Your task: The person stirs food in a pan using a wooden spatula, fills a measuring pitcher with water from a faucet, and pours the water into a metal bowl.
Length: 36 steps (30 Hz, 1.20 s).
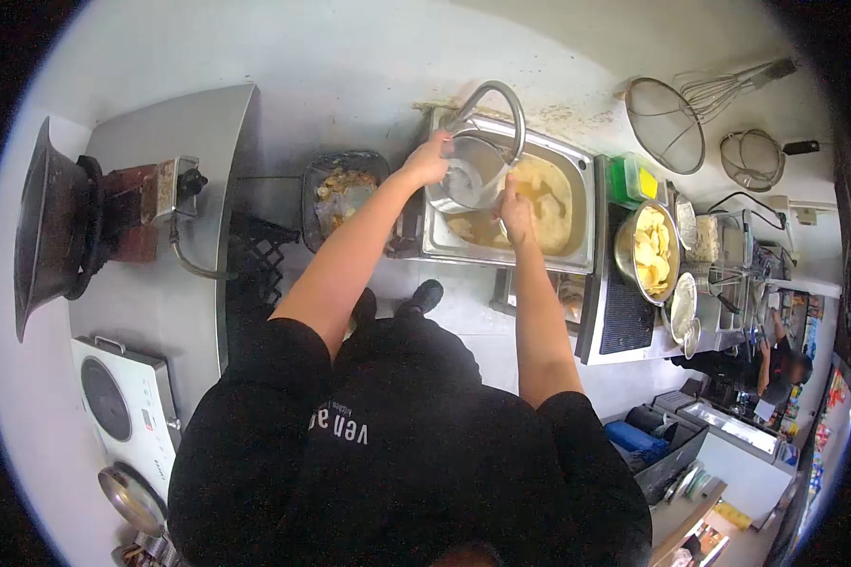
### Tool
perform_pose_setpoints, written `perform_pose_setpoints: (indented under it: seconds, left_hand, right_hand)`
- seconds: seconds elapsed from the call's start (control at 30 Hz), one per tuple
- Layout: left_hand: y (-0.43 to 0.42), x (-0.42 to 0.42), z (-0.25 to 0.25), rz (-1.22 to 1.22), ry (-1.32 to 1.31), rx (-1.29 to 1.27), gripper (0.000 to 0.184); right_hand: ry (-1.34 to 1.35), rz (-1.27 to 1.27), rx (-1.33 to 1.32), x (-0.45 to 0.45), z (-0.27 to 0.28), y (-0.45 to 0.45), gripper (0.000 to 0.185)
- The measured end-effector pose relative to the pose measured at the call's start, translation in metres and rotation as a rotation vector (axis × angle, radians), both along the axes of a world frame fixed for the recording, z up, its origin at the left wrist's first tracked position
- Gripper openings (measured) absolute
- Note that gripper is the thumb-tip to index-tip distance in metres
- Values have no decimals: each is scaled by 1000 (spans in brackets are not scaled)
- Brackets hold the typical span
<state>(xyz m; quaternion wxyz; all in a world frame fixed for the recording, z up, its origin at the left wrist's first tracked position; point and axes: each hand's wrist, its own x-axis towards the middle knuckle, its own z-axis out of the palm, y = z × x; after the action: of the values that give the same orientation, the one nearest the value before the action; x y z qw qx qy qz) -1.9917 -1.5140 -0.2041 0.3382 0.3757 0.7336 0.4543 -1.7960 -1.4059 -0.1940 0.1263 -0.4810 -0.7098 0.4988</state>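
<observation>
A round, greyish metal bowl is held over the left part of the sink, beneath the curved faucet. My left hand grips its left rim with fingers closed. On the opposite side, my right hand is closed round its right edge, and some of those fingers are hidden. Something pale and wet shows inside the bowl, but I cannot make out what. Cloudy yellowish water with foam fills the sink below and beside it.
A metal bowl of sliced yellow pieces stands right of the sink, near a green container. A black bin holds scraps at left. Strainers and a whisk hang on the wall. Another person is at far right.
</observation>
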Motion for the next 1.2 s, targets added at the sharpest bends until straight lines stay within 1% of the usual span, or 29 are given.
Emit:
perform_pose_setpoints:
  seconds: [0.07, 0.2, 0.27, 0.3, 0.37, 0.4, 0.47, 0.57, 0.67, 0.8, 0.87, 0.9, 1.0, 1.1, 1.2]
  left_hand:
    - [-2, 0, -1, 4, -56, 64, 59]
    - [2, -2, -17, 39, 14, 51, 57]
    - [5, -4, -21, 38, -15, 46, 59]
    - [4, -1, -11, 36, -13, 49, 59]
    - [-4, 5, 15, 50, -31, -40, 60]
    - [-3, 4, 10, 46, -29, -42, 60]
    - [3, -1, -15, 61, 29, 22, 57]
    - [10, -8, -45, 53, -2, 90, 57]
    - [9, -7, -38, 60, 65, 49, 57]
    - [2, 1, -19, 78, 43, 73, 56]
    - [-1, 1, -9, 77, 63, 16, 56]
    - [4, -5, -27, 76, 72, 24, 56]
    - [5, -5, -29, 63, 16, 69, 55]
    - [-1, 3, -7, 110, 34, 23, 54]
    - [-6, 4, 2, 63, 32, 78, 55]
  right_hand:
    - [-7, 34, 0, 0, -15, 11, 74]
    - [-36, 27, 26, -3, -2, 5, 73]
    - [23, 24, -64, -4, -1, 7, 71]
    - [25, 22, -61, -4, -3, 10, 71]
    - [18, 28, -49, -3, -9, 13, 70]
    - [20, 24, -51, -3, -7, 12, 70]
    - [-4, 34, -39, -3, -1, 10, 70]
    - [-36, 43, 4, -4, -3, 12, 70]
    - [-30, 53, -17, -4, -8, 15, 71]
    - [-45, 42, 41, -3, -17, 18, 73]
    - [-65, 27, 15, -6, -19, 20, 75]
    - [-65, 18, 18, -5, -23, 21, 75]
    - [-72, 50, 68, -5, -29, 24, 78]
    - [-109, 37, 63, -10, -17, 18, 81]
    - [-109, -17, 77, -7, -23, 16, 83]
